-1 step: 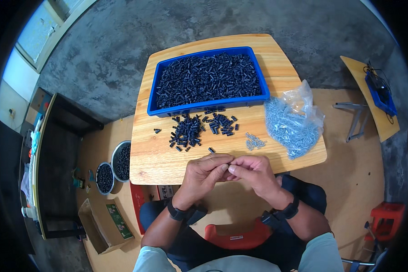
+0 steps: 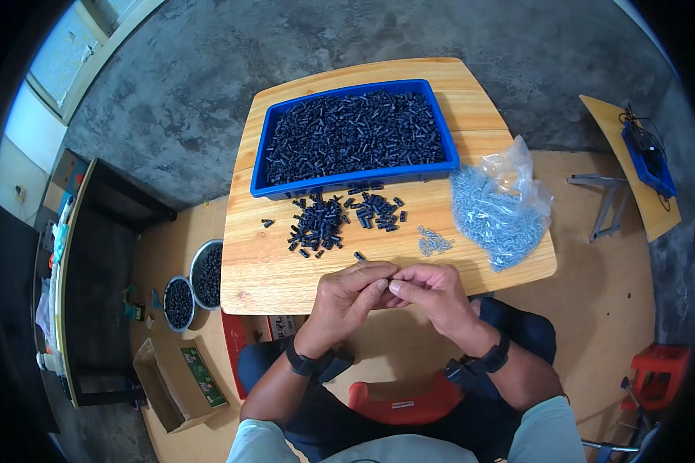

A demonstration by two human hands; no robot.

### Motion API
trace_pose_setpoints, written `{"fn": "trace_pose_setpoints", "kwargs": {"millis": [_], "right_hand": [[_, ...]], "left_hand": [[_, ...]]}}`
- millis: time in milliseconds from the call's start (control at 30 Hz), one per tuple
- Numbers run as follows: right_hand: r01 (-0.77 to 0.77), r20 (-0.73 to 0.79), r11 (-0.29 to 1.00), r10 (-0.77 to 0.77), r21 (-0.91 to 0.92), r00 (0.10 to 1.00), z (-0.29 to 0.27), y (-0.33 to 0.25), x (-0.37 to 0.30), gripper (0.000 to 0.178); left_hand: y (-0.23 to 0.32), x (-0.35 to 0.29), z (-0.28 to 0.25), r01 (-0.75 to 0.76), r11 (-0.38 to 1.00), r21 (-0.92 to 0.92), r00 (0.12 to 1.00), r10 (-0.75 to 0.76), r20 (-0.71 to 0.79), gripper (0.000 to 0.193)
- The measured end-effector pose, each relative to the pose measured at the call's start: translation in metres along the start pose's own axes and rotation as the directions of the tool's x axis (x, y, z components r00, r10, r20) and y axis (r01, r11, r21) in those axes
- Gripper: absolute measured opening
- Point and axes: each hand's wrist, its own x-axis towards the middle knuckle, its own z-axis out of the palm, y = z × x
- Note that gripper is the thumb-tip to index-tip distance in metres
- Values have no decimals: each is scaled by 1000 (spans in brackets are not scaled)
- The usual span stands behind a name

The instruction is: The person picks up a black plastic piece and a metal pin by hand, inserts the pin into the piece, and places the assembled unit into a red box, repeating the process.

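My left hand [image 2: 355, 295] and my right hand [image 2: 431, 295] meet at the table's near edge, fingertips pinched together. Between them shows a speck of a small dark piece [image 2: 389, 283], mostly hidden by the fingers; it may be one of the black tubular plastic parts. Just beyond my left hand lies a single black part [image 2: 360, 255]. Farther off are a loose heap of black plastic parts [image 2: 318, 224] and a smaller group [image 2: 378, 210]. A little pile of silvery screws [image 2: 434, 242] lies beyond my right hand.
A blue tray [image 2: 355, 184] full of black parts fills the far side of the wooden table [image 2: 247, 270]. At the right stands a clear plastic bag [image 2: 502, 216] of screws. Two metal bowls [image 2: 179, 302] of black pieces and a cardboard box [image 2: 162, 386] sit on the floor at left.
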Motion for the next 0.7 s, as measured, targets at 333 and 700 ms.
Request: {"fn": "trace_pose_setpoints", "kwargs": {"millis": [333,700], "right_hand": [[-29,-27,990,33,136,999,2,-1,-1,20],[-63,-46,991,69,118,997,1,0,-2,19]], "left_hand": [[9,-3,19,20,990,142,998,-10,-68,38],[-6,-11,26,-15,989,149,996,28,-82,37]]}}
